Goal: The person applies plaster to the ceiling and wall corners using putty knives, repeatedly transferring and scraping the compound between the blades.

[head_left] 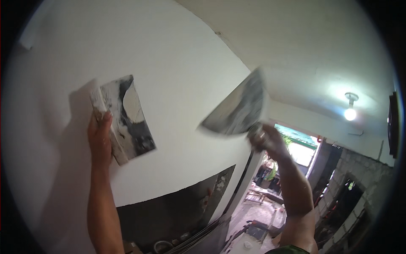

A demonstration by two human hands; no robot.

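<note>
My left hand (100, 137) grips a rectangular steel plastering blade (141, 137) by its long back edge. A smooth pale patch of filler (133, 105) lies on the blade's face, among grey and dark smears. My right hand (270, 140) is wrapped round the handle of a wide, fan-shaped putty knife (239, 108), blurred by motion. Its blade is raised to the upper left, coated with grey and pale residue. Both tools are apart from each other, in front of a white wall (177, 55). Whether the putty knife touches the wall, I cannot tell.
A dark recess (169, 211) opens low in the wall, with flat boards (207, 237) leaning below. At right, a lit bulb (350, 113) hangs from the ceiling (313, 46). Beyond, a bright doorway (300, 148) and a bare block wall (363, 169) border a cluttered floor (258, 211).
</note>
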